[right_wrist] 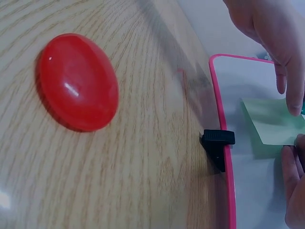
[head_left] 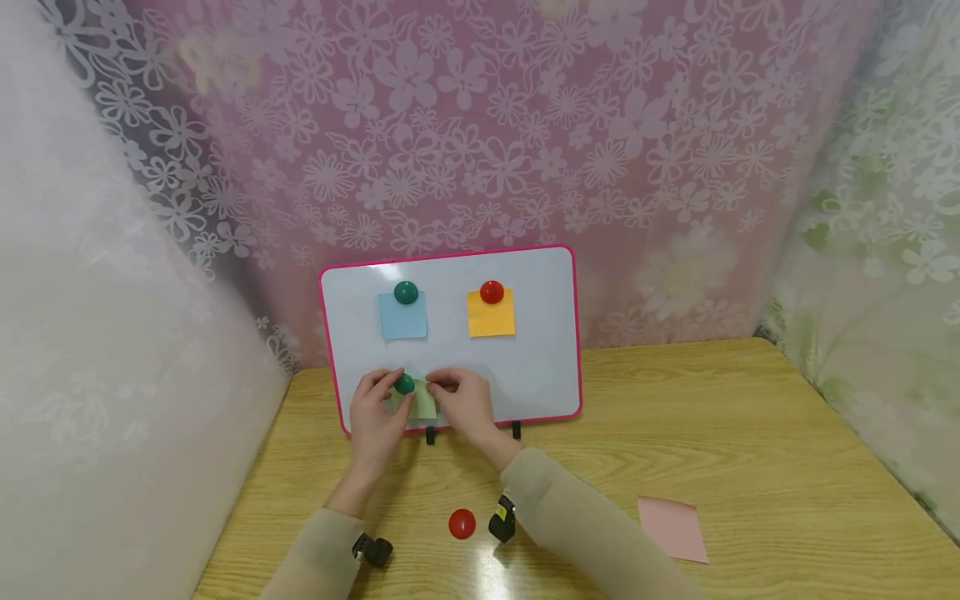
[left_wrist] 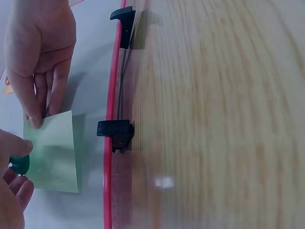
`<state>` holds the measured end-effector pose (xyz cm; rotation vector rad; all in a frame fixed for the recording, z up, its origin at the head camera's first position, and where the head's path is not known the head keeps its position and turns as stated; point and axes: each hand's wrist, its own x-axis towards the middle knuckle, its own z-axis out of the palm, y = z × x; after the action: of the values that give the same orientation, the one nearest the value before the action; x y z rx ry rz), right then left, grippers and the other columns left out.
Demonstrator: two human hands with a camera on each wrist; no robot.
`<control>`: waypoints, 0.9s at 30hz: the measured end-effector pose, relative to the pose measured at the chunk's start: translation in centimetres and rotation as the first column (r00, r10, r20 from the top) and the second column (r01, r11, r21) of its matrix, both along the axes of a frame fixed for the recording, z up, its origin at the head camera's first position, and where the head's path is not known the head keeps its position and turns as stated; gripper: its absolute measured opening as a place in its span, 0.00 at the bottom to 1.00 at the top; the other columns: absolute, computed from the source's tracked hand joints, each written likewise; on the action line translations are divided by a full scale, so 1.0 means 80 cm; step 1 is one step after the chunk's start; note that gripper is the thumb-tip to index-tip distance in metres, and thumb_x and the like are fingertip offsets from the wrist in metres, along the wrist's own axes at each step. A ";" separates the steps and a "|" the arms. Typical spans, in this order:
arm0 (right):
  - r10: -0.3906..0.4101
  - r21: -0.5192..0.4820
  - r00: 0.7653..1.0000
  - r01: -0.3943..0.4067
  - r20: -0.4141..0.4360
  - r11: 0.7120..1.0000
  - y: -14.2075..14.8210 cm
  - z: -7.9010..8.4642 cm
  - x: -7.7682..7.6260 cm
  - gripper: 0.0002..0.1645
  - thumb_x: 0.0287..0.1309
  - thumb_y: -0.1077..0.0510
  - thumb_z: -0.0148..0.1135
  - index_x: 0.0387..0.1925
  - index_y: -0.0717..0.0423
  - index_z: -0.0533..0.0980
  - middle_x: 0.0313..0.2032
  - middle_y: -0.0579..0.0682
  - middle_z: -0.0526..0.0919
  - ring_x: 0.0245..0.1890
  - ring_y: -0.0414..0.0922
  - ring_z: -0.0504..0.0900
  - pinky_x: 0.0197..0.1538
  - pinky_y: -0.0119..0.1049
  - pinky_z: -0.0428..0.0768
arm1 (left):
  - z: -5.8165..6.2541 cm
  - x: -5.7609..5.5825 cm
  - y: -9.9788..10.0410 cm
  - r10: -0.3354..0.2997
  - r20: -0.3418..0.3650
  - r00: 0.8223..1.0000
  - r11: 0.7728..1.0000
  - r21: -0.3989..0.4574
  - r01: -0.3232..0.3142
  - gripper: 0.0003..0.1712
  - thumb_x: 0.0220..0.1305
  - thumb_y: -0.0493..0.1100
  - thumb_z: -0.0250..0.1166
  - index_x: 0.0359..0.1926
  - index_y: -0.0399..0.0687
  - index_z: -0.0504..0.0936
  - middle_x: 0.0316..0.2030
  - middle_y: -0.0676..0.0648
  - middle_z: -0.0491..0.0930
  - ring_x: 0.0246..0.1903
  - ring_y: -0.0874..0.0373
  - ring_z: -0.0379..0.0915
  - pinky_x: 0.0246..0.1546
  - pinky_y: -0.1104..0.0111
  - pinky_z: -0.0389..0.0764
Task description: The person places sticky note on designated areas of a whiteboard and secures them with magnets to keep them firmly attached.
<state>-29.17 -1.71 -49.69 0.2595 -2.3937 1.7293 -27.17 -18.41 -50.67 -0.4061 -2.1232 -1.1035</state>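
My left hand pinches a round green magnet between thumb and fingers, at the top of a pale green sticky note. The note lies against the lower left of a pink-framed whiteboard. With thumb and fingertips my right hand pinches the note's upper right corner. In the left wrist view the magnet is partly covered by the left fingers, and the note stands a little off the board, casting a shadow. Part of the note also shows in the right wrist view.
Higher on the board, a green magnet holds a blue note and a red magnet holds an orange note. On the wooden table lie a loose red magnet and a pink note. Black feet support the board.
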 end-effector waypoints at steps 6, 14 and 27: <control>-0.005 -0.002 1.000 0.005 0.008 1.000 -0.001 0.001 0.000 0.07 0.71 0.59 0.71 0.47 0.53 0.90 0.42 0.46 0.91 0.40 0.41 0.87 0.45 0.38 0.87 | -0.003 -0.003 0.001 0.010 0.017 1.000 1.000 0.000 -0.010 0.24 0.56 0.26 0.79 0.55 0.31 0.88 0.50 0.37 0.81 0.49 0.44 0.79 0.44 0.52 0.84; -0.009 -0.008 1.000 0.009 -0.004 1.000 -0.001 -0.001 -0.001 0.07 0.71 0.59 0.71 0.46 0.53 0.90 0.42 0.46 0.91 0.39 0.40 0.87 0.43 0.38 0.86 | -0.005 -0.005 0.005 0.031 0.037 0.999 1.000 -0.002 -0.031 0.23 0.58 0.27 0.79 0.55 0.32 0.88 0.50 0.38 0.81 0.50 0.43 0.79 0.45 0.52 0.84; 0.004 -0.003 1.000 -0.004 -0.005 1.000 -0.001 0.001 0.000 0.08 0.71 0.59 0.71 0.48 0.54 0.90 0.43 0.47 0.91 0.39 0.41 0.87 0.43 0.36 0.86 | -0.004 -0.008 0.011 0.035 0.032 0.999 0.999 0.003 -0.035 0.21 0.59 0.25 0.77 0.54 0.31 0.88 0.50 0.37 0.81 0.52 0.40 0.78 0.53 0.50 0.82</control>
<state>-29.21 -1.80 -49.63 0.2687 -2.3883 1.7324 -27.83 -17.56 -51.02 -0.3508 -2.1479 -1.1006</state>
